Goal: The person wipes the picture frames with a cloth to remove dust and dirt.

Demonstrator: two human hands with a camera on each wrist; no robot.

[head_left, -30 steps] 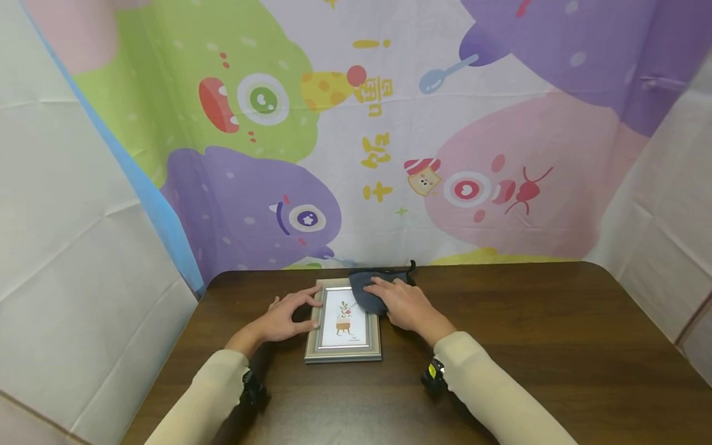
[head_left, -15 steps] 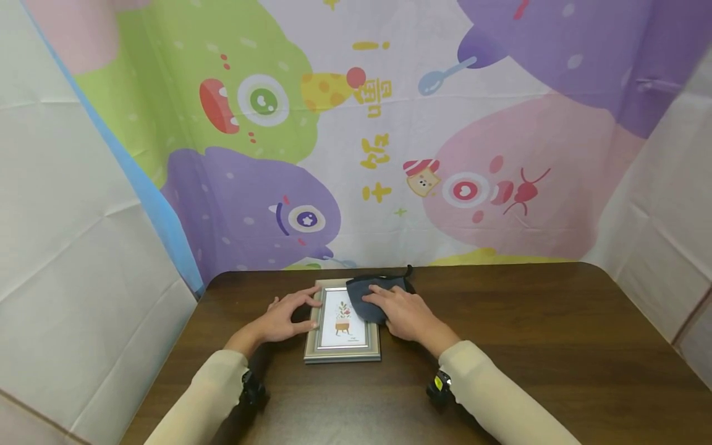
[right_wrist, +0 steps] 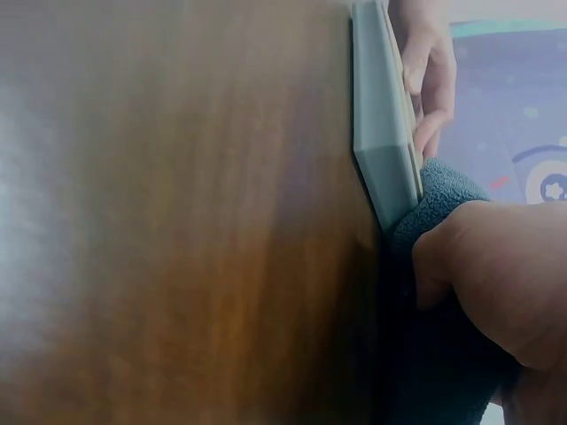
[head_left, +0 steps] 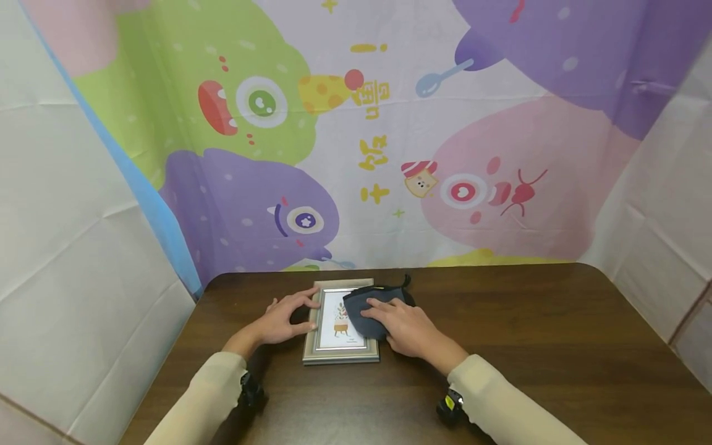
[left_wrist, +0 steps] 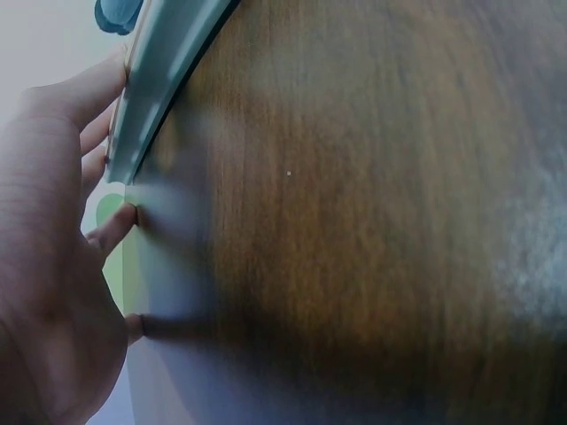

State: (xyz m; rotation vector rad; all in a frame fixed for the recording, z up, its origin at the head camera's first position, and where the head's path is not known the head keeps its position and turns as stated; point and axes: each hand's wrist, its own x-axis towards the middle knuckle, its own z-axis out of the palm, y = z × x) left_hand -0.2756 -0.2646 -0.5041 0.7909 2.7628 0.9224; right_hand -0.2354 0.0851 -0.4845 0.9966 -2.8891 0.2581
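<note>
Head view, left hand (head_left: 280, 319) touching a picture frame (head_left: 330, 338), fingers parted, right hand (head_left: 410, 329) pressing a dark cloth (head_left: 357, 316) onto it, fingers extended, brown counter (head_left: 528, 346) beneath.

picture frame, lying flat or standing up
Flat: the picture frame lies on the table, its print facing up.

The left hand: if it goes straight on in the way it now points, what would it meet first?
The left hand would first meet the left side of the picture frame, which it appears to touch; exact contact is hard to judge.
</note>
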